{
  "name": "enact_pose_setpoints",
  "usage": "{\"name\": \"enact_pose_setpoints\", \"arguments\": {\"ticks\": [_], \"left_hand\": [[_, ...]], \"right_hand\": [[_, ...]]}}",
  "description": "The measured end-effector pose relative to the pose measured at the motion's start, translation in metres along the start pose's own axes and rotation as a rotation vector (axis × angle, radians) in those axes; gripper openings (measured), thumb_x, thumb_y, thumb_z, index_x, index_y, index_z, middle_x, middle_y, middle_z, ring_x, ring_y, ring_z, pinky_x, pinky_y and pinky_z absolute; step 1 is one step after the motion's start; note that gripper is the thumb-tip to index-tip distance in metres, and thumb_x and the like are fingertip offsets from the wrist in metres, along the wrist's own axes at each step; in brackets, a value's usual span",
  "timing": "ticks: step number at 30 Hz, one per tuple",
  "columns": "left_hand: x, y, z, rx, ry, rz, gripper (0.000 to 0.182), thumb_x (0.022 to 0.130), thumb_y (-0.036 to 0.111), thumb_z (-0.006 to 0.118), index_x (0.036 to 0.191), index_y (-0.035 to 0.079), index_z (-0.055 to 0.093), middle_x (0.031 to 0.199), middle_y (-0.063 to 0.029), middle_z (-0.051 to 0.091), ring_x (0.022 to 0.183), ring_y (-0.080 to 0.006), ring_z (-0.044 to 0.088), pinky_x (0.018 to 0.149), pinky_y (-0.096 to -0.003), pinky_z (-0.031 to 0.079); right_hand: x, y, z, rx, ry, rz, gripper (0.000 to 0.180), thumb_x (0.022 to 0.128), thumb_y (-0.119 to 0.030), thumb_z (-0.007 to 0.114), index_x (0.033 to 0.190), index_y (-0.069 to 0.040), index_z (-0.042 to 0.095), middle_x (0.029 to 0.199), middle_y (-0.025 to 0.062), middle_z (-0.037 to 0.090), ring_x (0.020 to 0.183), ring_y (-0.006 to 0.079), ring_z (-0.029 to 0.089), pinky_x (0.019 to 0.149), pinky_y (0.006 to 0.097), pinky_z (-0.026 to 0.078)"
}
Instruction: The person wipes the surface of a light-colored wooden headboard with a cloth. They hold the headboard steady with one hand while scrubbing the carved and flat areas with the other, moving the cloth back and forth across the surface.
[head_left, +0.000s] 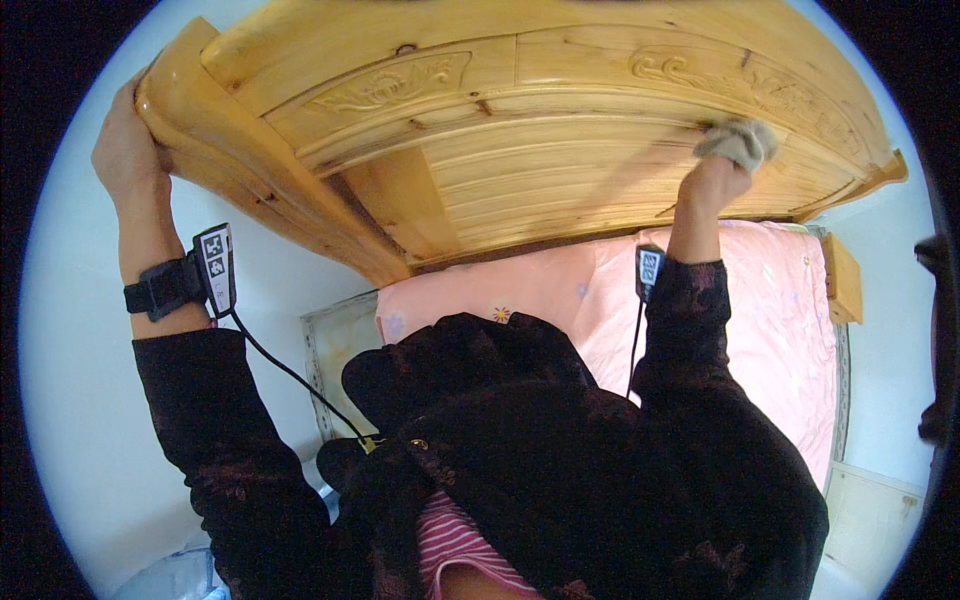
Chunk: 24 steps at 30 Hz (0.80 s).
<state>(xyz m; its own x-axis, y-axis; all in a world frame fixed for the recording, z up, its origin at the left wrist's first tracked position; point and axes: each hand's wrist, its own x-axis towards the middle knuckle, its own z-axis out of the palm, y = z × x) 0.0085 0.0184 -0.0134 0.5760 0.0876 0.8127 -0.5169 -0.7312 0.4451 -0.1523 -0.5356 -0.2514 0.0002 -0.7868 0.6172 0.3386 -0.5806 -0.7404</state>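
A carved wooden headboard (525, 142) spans the upper part of the view. My left hand (131, 142) grips the outer edge of its left post (225, 161), near the top. In my right hand (712, 187) is a greyish cloth (739, 142), bunched up and pressed to the headboard's slatted panel just below the carved band on the right. The cloth is slightly blurred. The fingers of both hands are partly hidden.
Below the headboard lies a bed with a pink flowered sheet (780, 300). A small wooden piece of furniture (844, 277) stands at its right. White walls (75, 337) flank both sides. A cable (277, 360) hangs from the device on my left wrist.
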Motion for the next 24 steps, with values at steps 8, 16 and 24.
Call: {"name": "enact_pose_setpoints", "arguments": {"ticks": [8,16,24], "left_hand": [[0.009,-0.032,0.000,0.335,0.026,0.376,0.037,0.097,0.035,0.051,0.130,0.024,0.064,0.125,-0.0063,0.069,0.113,-0.0306,0.065,0.095,-0.0396,0.051],[0.018,-0.035,0.016,0.034,0.266,0.100,0.030,0.097,0.024,0.052,0.112,0.005,0.071,0.110,-0.0165,0.072,0.102,-0.0306,0.068,0.090,-0.0363,0.051],[-0.004,0.008,0.011,-0.538,0.006,-0.081,0.037,0.097,0.028,0.056,0.105,-0.003,0.074,0.099,-0.0157,0.074,0.093,-0.0233,0.068,0.087,-0.0343,0.051]], "right_hand": [[-0.043,0.047,0.025,0.031,0.131,-0.121,0.040,0.097,-0.009,0.051,0.134,0.006,0.049,0.137,0.0190,0.052,0.128,0.0331,0.049,0.112,0.0406,0.037],[-0.106,0.081,-0.022,-0.737,-0.031,-0.004,0.025,0.089,-0.004,0.054,0.112,0.002,0.060,0.116,0.0135,0.063,0.107,0.0264,0.058,0.096,0.0374,0.047],[-0.051,-0.010,0.053,0.027,0.042,-0.057,0.034,0.102,-0.018,0.046,0.128,0.002,0.054,0.123,0.0122,0.059,0.107,0.0272,0.056,0.099,0.0403,0.044]]}}
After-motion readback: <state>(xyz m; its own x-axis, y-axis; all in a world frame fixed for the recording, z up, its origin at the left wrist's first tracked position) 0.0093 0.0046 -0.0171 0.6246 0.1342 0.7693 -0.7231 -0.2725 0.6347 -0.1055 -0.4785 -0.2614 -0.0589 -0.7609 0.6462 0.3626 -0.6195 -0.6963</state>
